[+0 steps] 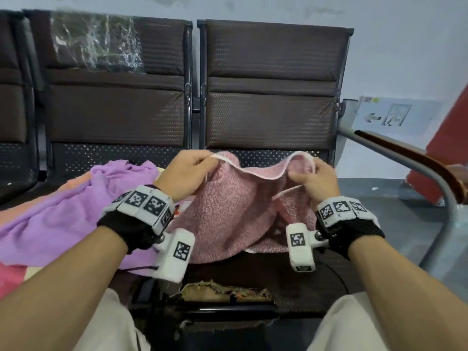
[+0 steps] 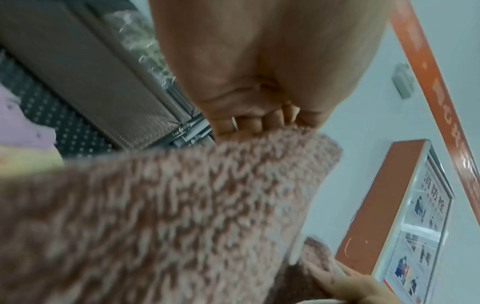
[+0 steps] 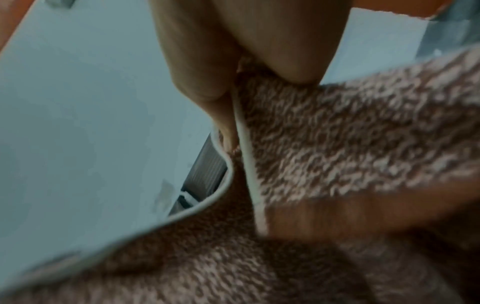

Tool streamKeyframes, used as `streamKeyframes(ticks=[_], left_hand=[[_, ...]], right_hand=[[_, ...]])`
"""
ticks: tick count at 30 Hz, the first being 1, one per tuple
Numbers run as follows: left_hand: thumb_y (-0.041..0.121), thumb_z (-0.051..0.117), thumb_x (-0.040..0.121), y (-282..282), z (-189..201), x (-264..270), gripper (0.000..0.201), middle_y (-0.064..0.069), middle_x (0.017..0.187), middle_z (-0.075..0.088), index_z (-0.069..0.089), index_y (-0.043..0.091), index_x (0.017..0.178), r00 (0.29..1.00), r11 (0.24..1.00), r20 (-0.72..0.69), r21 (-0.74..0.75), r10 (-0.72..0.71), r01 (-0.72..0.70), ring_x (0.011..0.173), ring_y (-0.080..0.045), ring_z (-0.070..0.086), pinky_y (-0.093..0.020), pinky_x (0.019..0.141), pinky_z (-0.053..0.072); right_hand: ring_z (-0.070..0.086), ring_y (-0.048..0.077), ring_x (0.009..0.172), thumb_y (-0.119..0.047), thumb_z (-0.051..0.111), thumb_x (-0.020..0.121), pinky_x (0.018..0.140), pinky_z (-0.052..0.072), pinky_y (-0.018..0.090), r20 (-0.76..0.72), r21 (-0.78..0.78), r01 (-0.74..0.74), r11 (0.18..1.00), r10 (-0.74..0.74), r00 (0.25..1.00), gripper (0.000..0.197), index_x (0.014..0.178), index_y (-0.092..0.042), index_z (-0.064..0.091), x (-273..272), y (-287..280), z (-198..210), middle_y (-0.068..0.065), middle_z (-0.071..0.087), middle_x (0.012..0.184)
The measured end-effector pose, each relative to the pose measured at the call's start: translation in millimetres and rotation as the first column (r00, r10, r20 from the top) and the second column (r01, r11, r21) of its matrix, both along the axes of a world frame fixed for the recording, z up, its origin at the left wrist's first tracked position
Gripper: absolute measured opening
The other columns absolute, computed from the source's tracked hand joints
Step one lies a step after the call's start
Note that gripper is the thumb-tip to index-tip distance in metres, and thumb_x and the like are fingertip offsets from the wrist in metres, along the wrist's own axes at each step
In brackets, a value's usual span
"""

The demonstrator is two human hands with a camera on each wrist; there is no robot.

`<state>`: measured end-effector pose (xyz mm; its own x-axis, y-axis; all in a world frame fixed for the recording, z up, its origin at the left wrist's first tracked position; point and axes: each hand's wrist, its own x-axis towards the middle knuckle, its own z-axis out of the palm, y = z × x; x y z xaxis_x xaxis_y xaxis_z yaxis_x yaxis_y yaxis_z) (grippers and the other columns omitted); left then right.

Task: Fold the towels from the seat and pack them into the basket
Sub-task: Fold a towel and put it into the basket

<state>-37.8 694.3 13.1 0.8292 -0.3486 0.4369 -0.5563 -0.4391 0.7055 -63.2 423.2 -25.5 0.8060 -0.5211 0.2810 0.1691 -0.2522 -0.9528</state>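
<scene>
A fluffy pink towel [image 1: 228, 211] with a pale hem hangs between my two hands above the dark seat [image 1: 291, 282]. My left hand [image 1: 188, 171] pinches its top edge at the left corner; in the left wrist view the curled fingers [image 2: 249, 123] clamp the nap of the pink towel [image 2: 161, 216]. My right hand [image 1: 315, 178] pinches the right end of the hem, and the right wrist view shows thumb and finger closed on the pale hem [image 3: 245, 144] of the pink towel [image 3: 350, 148]. No basket is in view.
A purple towel [image 1: 71, 214] lies heaped on the seat to the left, over orange and red cloth [image 1: 10, 274]. Dark chair backs [image 1: 273, 84] stand behind. A curved grey armrest [image 1: 417, 168] rises at the right. Torn seat padding [image 1: 222, 292] shows near my knees.
</scene>
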Motion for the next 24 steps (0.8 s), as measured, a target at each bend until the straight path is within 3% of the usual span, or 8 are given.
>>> streamKeyframes(ticks=[4, 8, 12, 15, 17, 19, 21, 24], left_hand=[[0.026, 0.047, 0.096, -12.7, -10.6, -5.7, 0.04, 0.005, 0.055, 0.044, 0.043, 0.015, 0.057, 0.995, 0.979, 0.096, 0.206, -0.018, -0.002, 0.056, -0.009, 0.044, -0.031, 0.061, 0.03], [0.033, 0.044, 0.097, -12.4, -23.2, 2.3, 0.031, 0.002, 0.072, 0.062, 0.055, 0.019, 0.072, 0.983, 0.969, 0.173, 0.228, 0.061, -0.1, 0.08, -0.021, 0.059, -0.034, 0.075, 0.042], [0.039, 0.036, 0.097, -4.4, -29.8, 17.8, 0.033, -0.01, 0.09, 0.067, 0.056, 0.019, 0.08, 0.945, 0.921, 0.154, 0.222, 0.29, -0.319, 0.094, -0.034, 0.057, -0.041, 0.081, 0.046], [0.037, 0.035, 0.096, -2.5, -30.6, 24.8, 0.035, -0.019, 0.092, 0.064, 0.044, 0.018, 0.068, 0.917, 0.894, 0.102, 0.206, 0.386, -0.399, 0.092, -0.038, 0.055, -0.041, 0.076, 0.042], [0.035, 0.034, 0.096, -4.0, -30.5, 26.5, 0.035, -0.022, 0.096, 0.062, 0.041, 0.017, 0.067, 0.9, 0.872, 0.042, 0.229, 0.434, -0.432, 0.095, -0.039, 0.053, -0.04, 0.074, 0.037], [0.032, 0.033, 0.096, -5.3, -31.2, 28.2, 0.033, -0.024, 0.101, 0.06, 0.043, 0.015, 0.07, 0.889, 0.866, -0.032, 0.241, 0.458, -0.438, 0.098, -0.039, 0.052, -0.04, 0.077, 0.037], [0.028, 0.035, 0.096, -10.1, -28.0, 27.4, 0.032, -0.024, 0.102, 0.06, 0.052, 0.009, 0.078, 0.893, 0.894, -0.137, 0.208, 0.429, -0.397, 0.1, -0.038, 0.053, -0.04, 0.081, 0.039], [0.023, 0.047, 0.092, -21.3, -21.0, 22.8, 0.031, -0.015, 0.072, 0.057, 0.056, 0.01, 0.066, 0.888, 0.953, -0.43, -0.164, 0.163, -0.254, 0.073, -0.028, 0.054, -0.03, 0.061, 0.042]], right_hand=[[0.061, 0.015, 0.097, 0.019, 0.063, 0.066, 0.081, 0.047, 0.017, -0.214, -0.379, -0.286, 0.88, 0.218, 0.952, 0.057, 0.113, -0.015, 0.065, -6.0, 11.7, -9.1, 0.004, 0.067, 0.107], [0.061, 0.019, 0.107, 0.006, 0.057, 0.079, 0.088, 0.047, 0.024, -0.495, -0.653, -0.412, 0.635, 0.053, 0.867, 0.044, 0.117, -0.014, 0.065, -15.7, 8.7, -20.4, 0.004, 0.067, 0.115], [0.064, 0.022, 0.101, -0.013, 0.066, 0.084, 0.084, 0.05, 0.027, -0.675, -0.568, -0.373, 0.734, -0.156, 0.721, 0.02, 0.103, -0.011, 0.069, -19.2, -4.1, -30.2, 0.008, 0.069, 0.108], [0.067, 0.028, 0.093, -0.019, 0.063, 0.086, 0.081, 0.056, 0.034, -0.781, -0.544, -0.439, 0.715, -0.24, 0.577, 0.022, 0.101, -0.003, 0.068, -22.4, -7.3, -36.9, 0.014, 0.07, 0.101], [0.067, 0.031, 0.095, -0.016, 0.059, 0.089, 0.083, 0.056, 0.038, -0.81, -0.508, -0.454, 0.732, -0.226, 0.542, 0.023, 0.104, 0.0, 0.066, -22.6, -6.7, -38.9, 0.017, 0.069, 0.103], [0.066, 0.034, 0.096, -0.015, 0.053, 0.092, 0.087, 0.054, 0.044, -0.786, -0.475, -0.401, 0.784, -0.172, 0.594, 0.022, 0.103, 0.001, 0.063, -19.1, -8.1, -38.6, 0.019, 0.067, 0.104], [0.064, 0.03, 0.092, -0.016, 0.047, 0.096, 0.085, 0.052, 0.044, -0.663, -0.478, -0.301, 0.825, -0.115, 0.739, 0.016, 0.097, -0.006, 0.059, -13.3, -8.6, -35.9, 0.014, 0.065, 0.099], [0.055, 0.017, 0.071, -0.007, 0.041, 0.097, 0.063, 0.044, 0.03, -0.346, -0.429, -0.173, 0.887, 0.015, 0.938, 0.025, 0.08, -0.023, 0.052, -5.8, -1.5, -21.8, 0.0, 0.056, 0.079]])
